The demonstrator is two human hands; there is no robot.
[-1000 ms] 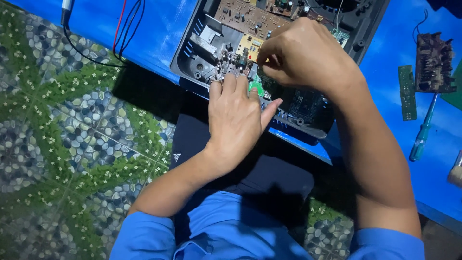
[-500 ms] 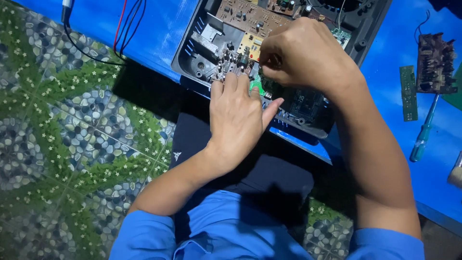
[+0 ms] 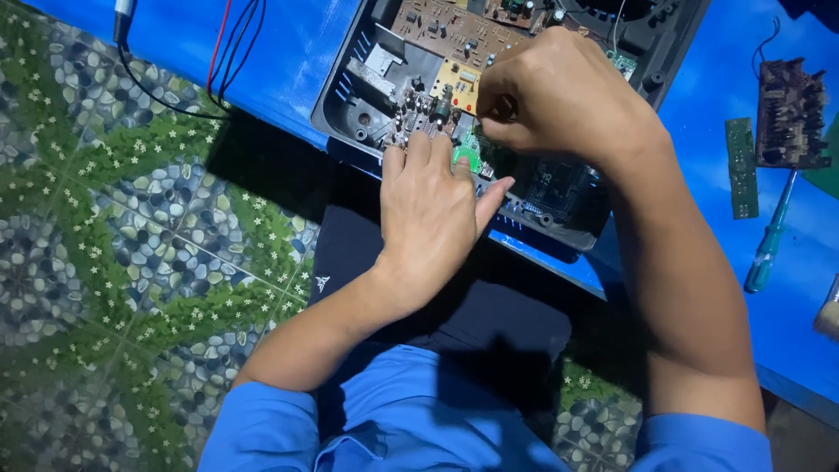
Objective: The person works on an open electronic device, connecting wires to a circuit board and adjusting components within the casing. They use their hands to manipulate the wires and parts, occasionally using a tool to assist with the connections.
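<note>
Circuit board [image 3: 454, 35] in open casing [image 3: 350, 96], under right hand [image 3: 559, 96], left hand [image 3: 433, 210] just below

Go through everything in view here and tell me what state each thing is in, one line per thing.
black casing: opened, circuit boards exposed, resting on the blue table's edge
left hand: laid flat, fingertips on the boards inside the casing
right hand: closed in a fist over the boards; what it holds is hidden
screwdriver: lying unused on the blue table
loose circuit board: out of the casing, lying on the table
red and black leads: draped loose over the table
</note>
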